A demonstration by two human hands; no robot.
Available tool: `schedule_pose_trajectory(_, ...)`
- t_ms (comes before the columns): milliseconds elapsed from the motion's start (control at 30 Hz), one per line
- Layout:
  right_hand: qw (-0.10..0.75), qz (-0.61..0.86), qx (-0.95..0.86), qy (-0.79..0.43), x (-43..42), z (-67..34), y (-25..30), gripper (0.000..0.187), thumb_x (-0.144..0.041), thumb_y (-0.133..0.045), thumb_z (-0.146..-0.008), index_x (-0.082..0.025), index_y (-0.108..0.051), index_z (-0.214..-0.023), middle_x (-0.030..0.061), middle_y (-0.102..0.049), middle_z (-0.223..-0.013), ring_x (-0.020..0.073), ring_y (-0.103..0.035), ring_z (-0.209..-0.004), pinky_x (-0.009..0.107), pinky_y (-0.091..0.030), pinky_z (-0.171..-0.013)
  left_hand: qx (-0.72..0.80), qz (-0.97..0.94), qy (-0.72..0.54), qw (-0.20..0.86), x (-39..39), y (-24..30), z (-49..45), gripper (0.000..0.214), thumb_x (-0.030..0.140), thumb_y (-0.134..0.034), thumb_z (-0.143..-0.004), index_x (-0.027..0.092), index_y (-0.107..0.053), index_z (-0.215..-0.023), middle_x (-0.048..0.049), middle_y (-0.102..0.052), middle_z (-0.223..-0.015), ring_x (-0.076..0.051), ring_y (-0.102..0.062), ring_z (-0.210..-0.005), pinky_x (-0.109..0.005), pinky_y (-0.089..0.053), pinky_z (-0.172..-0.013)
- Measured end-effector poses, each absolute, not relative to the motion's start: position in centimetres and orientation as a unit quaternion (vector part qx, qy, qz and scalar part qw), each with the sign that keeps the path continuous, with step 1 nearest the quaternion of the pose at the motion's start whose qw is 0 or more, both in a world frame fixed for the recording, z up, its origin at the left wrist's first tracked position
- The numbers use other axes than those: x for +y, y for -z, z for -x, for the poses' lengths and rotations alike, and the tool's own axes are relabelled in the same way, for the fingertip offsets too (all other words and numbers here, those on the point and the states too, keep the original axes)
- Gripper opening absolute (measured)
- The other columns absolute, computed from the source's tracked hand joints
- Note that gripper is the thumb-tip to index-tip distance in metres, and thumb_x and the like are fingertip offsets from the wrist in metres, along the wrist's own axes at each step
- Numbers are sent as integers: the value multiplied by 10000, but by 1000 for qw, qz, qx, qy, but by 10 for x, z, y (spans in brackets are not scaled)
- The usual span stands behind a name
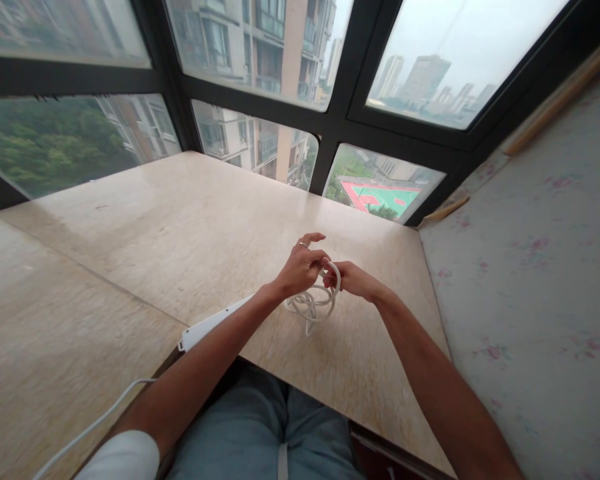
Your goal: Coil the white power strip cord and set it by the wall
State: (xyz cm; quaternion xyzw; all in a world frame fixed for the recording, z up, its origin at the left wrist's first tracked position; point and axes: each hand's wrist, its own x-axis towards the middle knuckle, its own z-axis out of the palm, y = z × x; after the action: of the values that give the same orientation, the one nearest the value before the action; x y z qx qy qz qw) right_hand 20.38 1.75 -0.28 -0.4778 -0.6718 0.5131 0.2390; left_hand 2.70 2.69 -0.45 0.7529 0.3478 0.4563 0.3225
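Blue trousers meet the edge of a beige surface, where a person's two hands work a white cord. Left hand, a ring on one raised finger, pinches the cord close beside the right hand, whose fingers also close on it. Its loops hang tangled just below both hands. Beneath the left forearm lies a white strip; windows beyond overlook towers and a sports court.
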Motion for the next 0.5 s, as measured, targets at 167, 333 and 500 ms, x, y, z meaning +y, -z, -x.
schedule_pose_trajectory(167, 296, 451, -674, -505, 16, -209, 3, 135, -264, -648, -685, -172, -741, -719, -24, -576, -584, 99, -430, -553, 237, -320, -529, 402, -512, -444, 616, 31, 14, -31, 292, 362, -525, -886, 133, -639, -747, -96, -674, -819, -179, -646, -742, -361, -548, -762)
schedule_pose_trajectory(333, 439, 476, -578, -497, 5, -203, 27, 279, -351, -733, -654, -197, -772, -884, 13, -689, -733, 128, -487, -629, 276, -389, -600, 400, -350, -421, 735, 33, 10, -35, 274, 299, -518, -905, 116, -588, -713, -62, -650, -633, -142, -630, -541, -314, -560, -640)
schedule_pose_trajectory(500, 489, 460, -530, -518, -8, -200, 44, 429, -353, -704, -715, -210, -683, -1119, 53, -712, -920, 158, -555, -734, 291, -432, -657, 421, -326, -429, 730, 27, 2, -38, 271, 243, -467, -935, 120, -563, -714, -66, -664, -629, -154, -655, -538, -330, -570, -678)
